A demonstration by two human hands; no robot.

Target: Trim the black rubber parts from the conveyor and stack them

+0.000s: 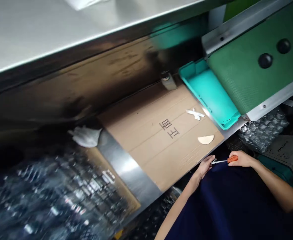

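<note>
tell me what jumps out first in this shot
The bright teal plastic tray stands out first, at the end of the green belt in the upper right. Beside it lies a large cardboard sheet printed with dark characters, with a pale half-round piece on it. At the bottom edge, the right hand grips an orange-handled tool whose metal shaft points toward the left hand.

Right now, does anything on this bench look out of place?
Yes: a half-round beige piece and a small white scrap lie loose on the cardboard sheet, looking like stray offcuts. A crumpled white bundle also sits apart, at the sheet's far end.
</note>
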